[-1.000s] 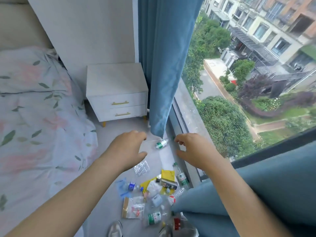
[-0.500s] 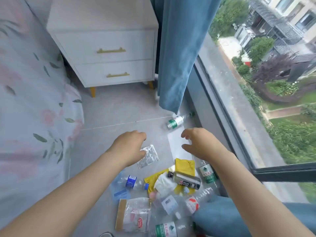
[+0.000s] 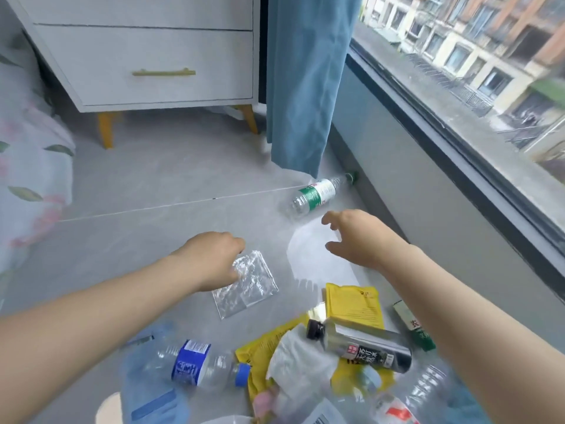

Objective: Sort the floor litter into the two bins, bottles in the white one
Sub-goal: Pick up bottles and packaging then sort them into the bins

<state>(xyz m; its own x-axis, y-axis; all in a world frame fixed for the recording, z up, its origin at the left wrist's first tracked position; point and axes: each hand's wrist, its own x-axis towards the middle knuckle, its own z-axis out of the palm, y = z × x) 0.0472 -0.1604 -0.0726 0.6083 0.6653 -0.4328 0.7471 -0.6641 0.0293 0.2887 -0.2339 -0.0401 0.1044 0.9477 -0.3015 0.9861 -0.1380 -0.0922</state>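
though lower now, left hand (image 3: pixel 211 258) over clear wrapper (image 3: pixel 255 284), right hand (image 3: pixel 357 237) near bottle (image 3: pixel 315 194), fingers (image 3: pixel 331 216) loose, empty

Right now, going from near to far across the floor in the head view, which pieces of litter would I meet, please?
Blue-labelled bottle → clear plastic packet → green-labelled bottle.
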